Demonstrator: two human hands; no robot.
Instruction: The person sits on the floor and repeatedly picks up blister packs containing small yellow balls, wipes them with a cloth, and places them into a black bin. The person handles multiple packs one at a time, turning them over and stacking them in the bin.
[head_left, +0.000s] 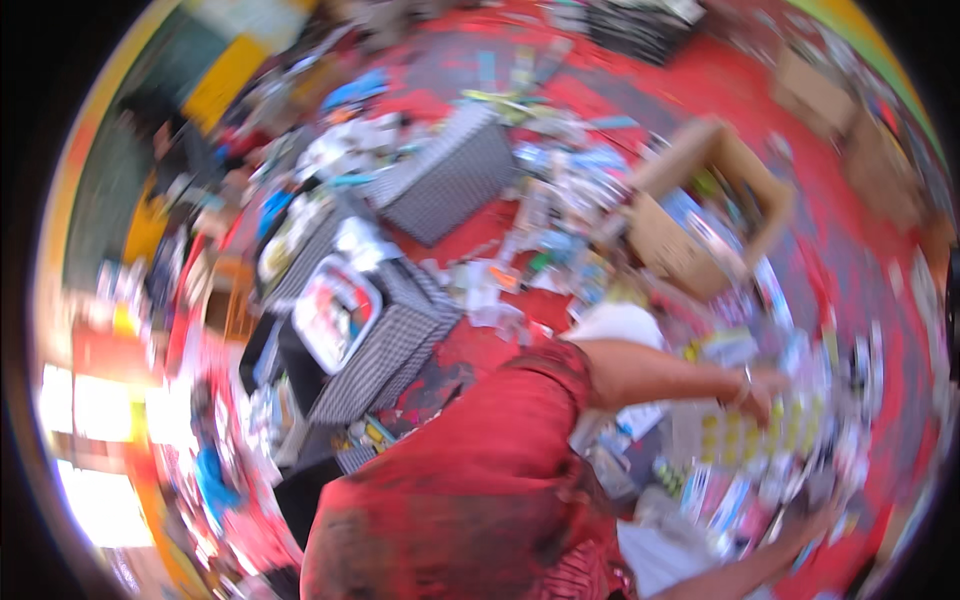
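My left arm, in a red sleeve, stretches across to the right. At its end my left hand (758, 392), with a bracelet at the wrist, closes on the edge of a clear pack of yellow-green round pieces (735, 442), laid out in rows. Further down, my right hand (822, 518) is at the end of a bare forearm, below the pack and over the loose packets; blur hides its fingers. White and blue packets (728, 505) lie between the two forearms. A white cloth or bag (660, 560) is close to the right forearm.
Beyond my left arm stands an open cardboard box (672, 245) with things in it. Grey woven baskets (450, 175) stand left, one beside a white-rimmed bin or lid (338, 312). Mixed litter (565, 215) covers much of the red floor (690, 95). More cartons (810, 90) stand far right.
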